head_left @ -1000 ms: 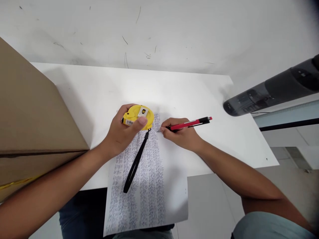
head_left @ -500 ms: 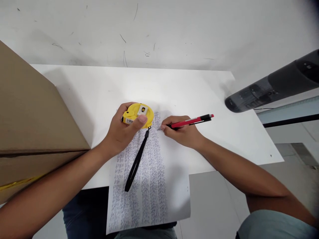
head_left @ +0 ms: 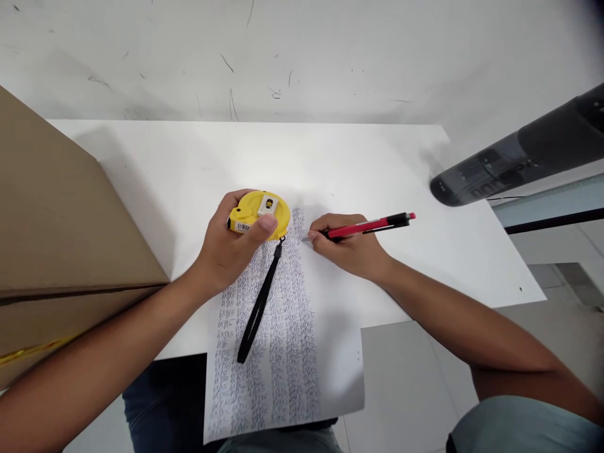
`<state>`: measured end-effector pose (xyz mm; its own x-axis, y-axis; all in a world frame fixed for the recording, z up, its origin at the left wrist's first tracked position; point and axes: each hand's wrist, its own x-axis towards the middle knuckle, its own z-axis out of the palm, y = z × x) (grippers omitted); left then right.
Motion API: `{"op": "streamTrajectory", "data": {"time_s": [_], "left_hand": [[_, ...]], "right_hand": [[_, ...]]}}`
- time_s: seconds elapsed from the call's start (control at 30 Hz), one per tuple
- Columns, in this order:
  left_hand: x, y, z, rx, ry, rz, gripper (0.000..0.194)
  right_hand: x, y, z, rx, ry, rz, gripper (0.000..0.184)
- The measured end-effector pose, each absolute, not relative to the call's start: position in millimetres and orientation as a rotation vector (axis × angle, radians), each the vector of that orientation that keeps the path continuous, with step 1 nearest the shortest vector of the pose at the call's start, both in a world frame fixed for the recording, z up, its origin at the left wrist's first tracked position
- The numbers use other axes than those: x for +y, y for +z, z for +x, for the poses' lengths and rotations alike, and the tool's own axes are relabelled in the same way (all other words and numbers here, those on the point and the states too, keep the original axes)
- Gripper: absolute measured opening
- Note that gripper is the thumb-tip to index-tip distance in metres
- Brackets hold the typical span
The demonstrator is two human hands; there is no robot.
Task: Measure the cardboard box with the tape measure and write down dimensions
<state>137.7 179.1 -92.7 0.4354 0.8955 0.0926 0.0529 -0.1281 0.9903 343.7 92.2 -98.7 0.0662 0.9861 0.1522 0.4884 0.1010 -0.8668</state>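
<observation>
My left hand (head_left: pixel 224 251) is closed around a yellow tape measure (head_left: pixel 252 204), thumb on its face, over the upper part of the paper. From the tape measure a black wrist strap (head_left: pixel 259 308) trails down across the sheet. My right hand (head_left: pixel 352 248) grips a red and black pen (head_left: pixel 372 226), its tip at the paper near the end of a written line. The paper (head_left: pixel 337 371) carries several columns of handwritten figures in dark ink, and its lower part hangs over the table's front edge toward my lap.
A cardboard box (head_left: pixel 70 207) stands at the left on the white table (head_left: pixel 377 163), close beside my left forearm. At the right back stands a dark translucent cylinder (head_left: pixel 500 163). A marked white wall (head_left: pixel 330 56) rises behind the table.
The pen tip and my right hand have shifted slightly to the right, and the pen lies a little flatter. The view has moved a little; my left hand still holds the tape measure.
</observation>
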Motion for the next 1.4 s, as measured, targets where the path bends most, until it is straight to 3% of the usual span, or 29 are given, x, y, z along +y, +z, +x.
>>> {"op": "streamTrajectory", "data": {"time_s": [1.4], "left_hand": [[180.9, -95.8, 138.1, 0.874, 0.948, 1.503, 0.066]], "right_hand": [[91.1, -99.3, 343.2, -1.511, 0.75, -1.499, 0.015]]}}
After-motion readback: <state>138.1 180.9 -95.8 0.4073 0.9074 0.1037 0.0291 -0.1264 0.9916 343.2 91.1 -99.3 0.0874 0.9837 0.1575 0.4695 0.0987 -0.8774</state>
